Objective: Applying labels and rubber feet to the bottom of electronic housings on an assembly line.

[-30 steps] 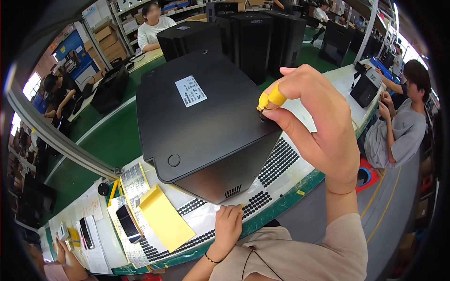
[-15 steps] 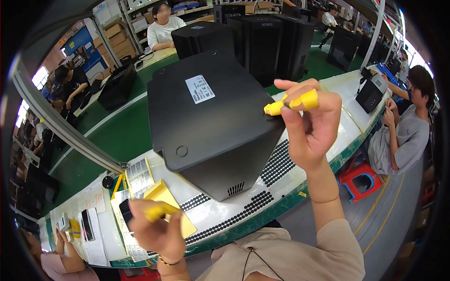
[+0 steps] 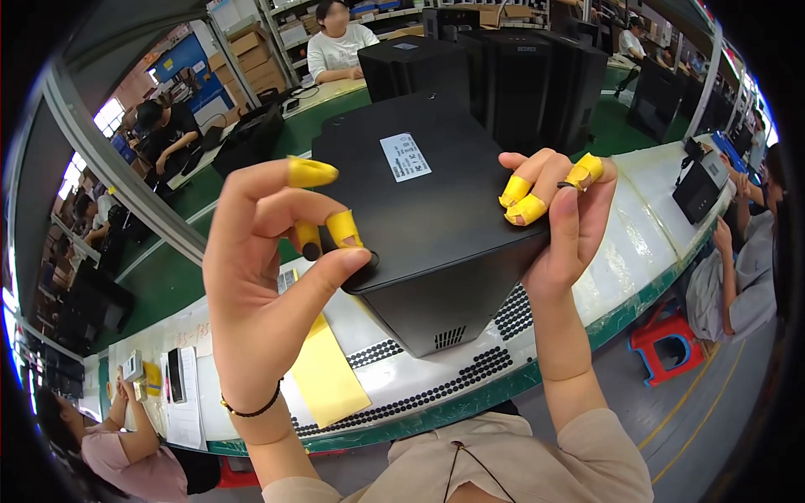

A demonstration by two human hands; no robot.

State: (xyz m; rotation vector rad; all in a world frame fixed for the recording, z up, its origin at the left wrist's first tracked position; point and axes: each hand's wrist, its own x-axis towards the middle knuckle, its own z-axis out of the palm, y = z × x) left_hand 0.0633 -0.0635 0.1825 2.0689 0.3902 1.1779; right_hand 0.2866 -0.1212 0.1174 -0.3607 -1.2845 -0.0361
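A black computer case (image 3: 428,210) lies flat on the white bench (image 3: 637,243), with a white label on its upper face. My left hand (image 3: 268,285), yellow cots on its fingertips, is raised at the case's near left corner. It pinches a small black round foot (image 3: 312,250), and its thumb presses by a round spot (image 3: 369,261) on the case. My right hand (image 3: 562,226), also in yellow cots, grips the case's right edge, fingers curled over the top.
A yellow sheet (image 3: 323,377) and sheets of black dots (image 3: 436,369) lie on the bench front. A phone (image 3: 174,375) lies at the left. More black cases (image 3: 503,67) stand behind. Co-workers sit at the right (image 3: 738,277) and lower left (image 3: 126,453). A red stool (image 3: 662,348) stands on the floor.
My left hand rose from the bench's front edge to the case's near corner. My right hand moved from pinching above the case's right corner to gripping its right edge.
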